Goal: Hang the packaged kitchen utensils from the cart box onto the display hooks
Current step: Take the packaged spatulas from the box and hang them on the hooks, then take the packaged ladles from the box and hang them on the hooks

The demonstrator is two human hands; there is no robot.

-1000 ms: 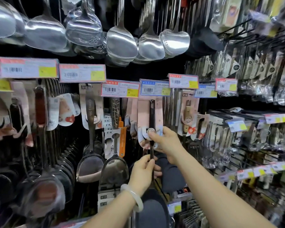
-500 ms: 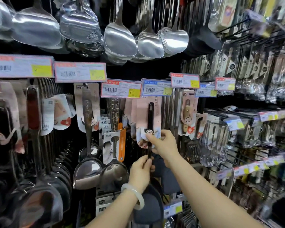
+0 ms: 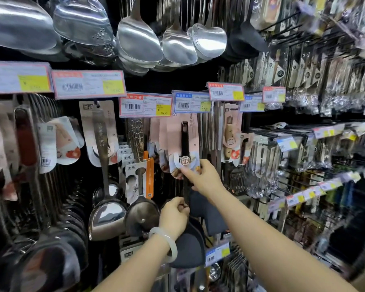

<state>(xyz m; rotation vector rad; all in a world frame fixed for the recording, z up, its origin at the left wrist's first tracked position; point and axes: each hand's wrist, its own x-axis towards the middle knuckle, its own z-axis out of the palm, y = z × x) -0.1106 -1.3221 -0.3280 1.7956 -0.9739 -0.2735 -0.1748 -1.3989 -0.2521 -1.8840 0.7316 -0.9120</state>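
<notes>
Steel ladles (image 3: 138, 39) and skimmers (image 3: 209, 39) hang in a row along the top, bowls down. Below them, price tags (image 3: 145, 105) with barcodes and yellow stickers sit at the fronts of the rails. At left hang a carded steel spoon (image 3: 102, 157) and a dark ladle (image 3: 140, 207) on an orange-edged card. At right, racks hold small packaged tools (image 3: 303, 76), blurred. More tags (image 3: 303, 197) line the lower right shelves.

The location was a retail shop: barcoded price tags (image 3: 145, 106) fronted display hooks, which carried packaged utensils (image 3: 184, 144) and rows of steel ladles (image 3: 138, 39).
</notes>
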